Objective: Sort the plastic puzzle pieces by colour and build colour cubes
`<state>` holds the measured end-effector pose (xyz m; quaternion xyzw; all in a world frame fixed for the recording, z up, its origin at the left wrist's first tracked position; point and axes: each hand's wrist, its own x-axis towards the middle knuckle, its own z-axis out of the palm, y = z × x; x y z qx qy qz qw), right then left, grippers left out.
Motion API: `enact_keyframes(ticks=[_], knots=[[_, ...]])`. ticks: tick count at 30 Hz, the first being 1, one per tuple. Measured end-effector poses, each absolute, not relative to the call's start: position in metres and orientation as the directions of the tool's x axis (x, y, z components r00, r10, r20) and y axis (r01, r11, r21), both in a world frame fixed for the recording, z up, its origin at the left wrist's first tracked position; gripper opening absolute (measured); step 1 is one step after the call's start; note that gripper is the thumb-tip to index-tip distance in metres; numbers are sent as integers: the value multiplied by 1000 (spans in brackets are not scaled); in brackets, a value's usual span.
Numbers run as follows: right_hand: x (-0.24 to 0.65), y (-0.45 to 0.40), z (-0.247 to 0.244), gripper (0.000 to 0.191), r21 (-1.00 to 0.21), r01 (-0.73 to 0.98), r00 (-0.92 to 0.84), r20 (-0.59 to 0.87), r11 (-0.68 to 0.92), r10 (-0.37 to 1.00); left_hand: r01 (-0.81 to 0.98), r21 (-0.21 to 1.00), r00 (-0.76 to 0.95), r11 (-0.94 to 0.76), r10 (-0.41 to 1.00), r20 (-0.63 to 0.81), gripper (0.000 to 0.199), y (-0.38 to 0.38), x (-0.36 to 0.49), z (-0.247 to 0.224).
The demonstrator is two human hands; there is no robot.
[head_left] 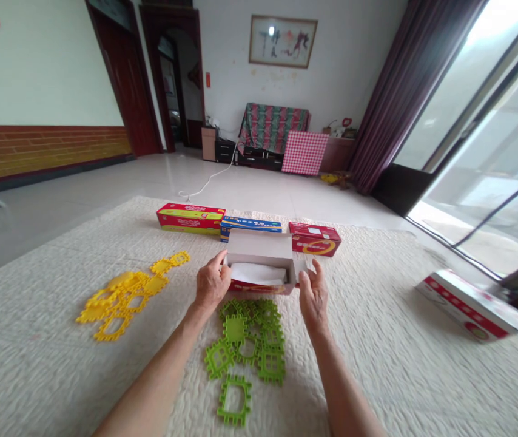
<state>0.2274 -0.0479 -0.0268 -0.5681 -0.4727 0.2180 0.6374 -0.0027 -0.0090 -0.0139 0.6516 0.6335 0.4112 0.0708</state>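
Observation:
An open red box (pixel 261 287) with its lid raised shows a white lining or sheet inside. My left hand (pixel 212 280) grips the box's left end, its fingers closed on the edge. On the right, my right hand (pixel 313 294) pinches a small side flap (pixel 301 267) of the same box between thumb and fingers. Just below the box lie several green interlocking plastic pieces (pixel 235 328), some overlapping. A pile of yellow pieces (pixel 136 285) lies farther left on the cream quilted mat (pixel 159 370).
Behind the open box stand a red and yellow-green box (pixel 190 218), a blue box (pixel 250 225) and a dark red box (pixel 314 238). A white and red box (pixel 475 305) lies at the right. A white cable (pixel 211 177) crosses the floor beyond the mat.

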Motion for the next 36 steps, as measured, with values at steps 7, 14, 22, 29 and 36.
enact_keyframes(ticks=[7,14,22,29,36], knots=[[224,-49,-39,56,-965,111,467,263,239,844,676,733,-221,-79,927,304,38,-2,-15,-14],[219,-56,-32,43,-899,347,412,402,267,818,477,873,-347,-100,892,292,38,2,-23,-14],[220,-51,-36,37,-841,402,364,511,363,779,125,949,-333,-288,889,314,46,3,-16,-12],[220,-48,-32,36,-894,354,374,405,275,835,537,791,-172,-293,880,442,42,0,-12,-17],[224,-45,-31,52,-922,294,258,332,253,907,420,851,-91,-316,918,386,56,5,-11,-29]])
